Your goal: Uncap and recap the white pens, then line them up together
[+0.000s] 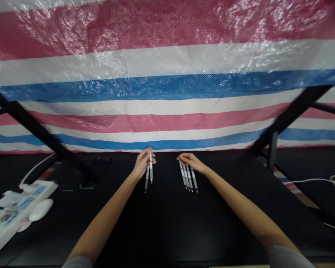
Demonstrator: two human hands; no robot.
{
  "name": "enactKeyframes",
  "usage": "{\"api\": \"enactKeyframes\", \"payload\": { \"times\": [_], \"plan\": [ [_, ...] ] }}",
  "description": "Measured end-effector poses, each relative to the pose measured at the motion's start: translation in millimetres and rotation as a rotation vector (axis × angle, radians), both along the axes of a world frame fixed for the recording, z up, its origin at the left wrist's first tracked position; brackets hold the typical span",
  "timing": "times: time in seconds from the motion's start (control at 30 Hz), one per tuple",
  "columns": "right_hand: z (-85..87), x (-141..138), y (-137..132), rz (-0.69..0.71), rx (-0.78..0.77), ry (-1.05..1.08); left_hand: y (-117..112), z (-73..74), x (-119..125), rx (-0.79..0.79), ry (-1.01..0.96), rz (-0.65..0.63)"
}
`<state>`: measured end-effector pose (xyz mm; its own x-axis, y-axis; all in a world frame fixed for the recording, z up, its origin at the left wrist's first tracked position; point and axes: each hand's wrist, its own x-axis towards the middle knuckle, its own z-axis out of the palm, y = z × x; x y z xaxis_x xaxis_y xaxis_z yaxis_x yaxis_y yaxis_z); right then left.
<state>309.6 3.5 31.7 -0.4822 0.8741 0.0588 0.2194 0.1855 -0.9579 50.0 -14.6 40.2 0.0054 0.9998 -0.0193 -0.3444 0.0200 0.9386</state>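
Both my arms reach forward over a black table [167, 223]. My left hand [142, 163] is closed around the top ends of two white pens [149, 172], whose tips point back toward me. My right hand [192, 161] rests its fingers on the top ends of several white pens [188, 178] lying side by side on the table, fanned slightly toward me. The two hands are about a hand's width apart near the far edge of the table.
A red, white and blue striped plastic sheet [167, 93] hangs behind the table. Black frame bars [30, 126] slant at left and right. A white power strip [13, 208] with plugs lies at the left. White cables [324, 182] run at the right.
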Motion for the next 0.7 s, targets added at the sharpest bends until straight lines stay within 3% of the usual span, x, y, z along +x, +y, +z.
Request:
{"api": "enactKeyframes", "payload": {
  "times": [0.23, 0.47, 0.7],
  "plan": [
    [-15.3, 4.3, 1.4, -0.251, 0.050, 0.085, -2.3, -1.9, 2.7, -0.024, 0.017, -0.002],
    [-27.1, 7.8, -9.0, -0.552, 0.111, 0.156, -5.0, -23.5, -5.5, 0.011, 0.035, 0.043],
    [-36.4, 7.9, -17.1, -0.665, 0.159, 0.155, -1.3, -33.1, -13.3, 0.074, 0.057, 0.092]
  ]
}}
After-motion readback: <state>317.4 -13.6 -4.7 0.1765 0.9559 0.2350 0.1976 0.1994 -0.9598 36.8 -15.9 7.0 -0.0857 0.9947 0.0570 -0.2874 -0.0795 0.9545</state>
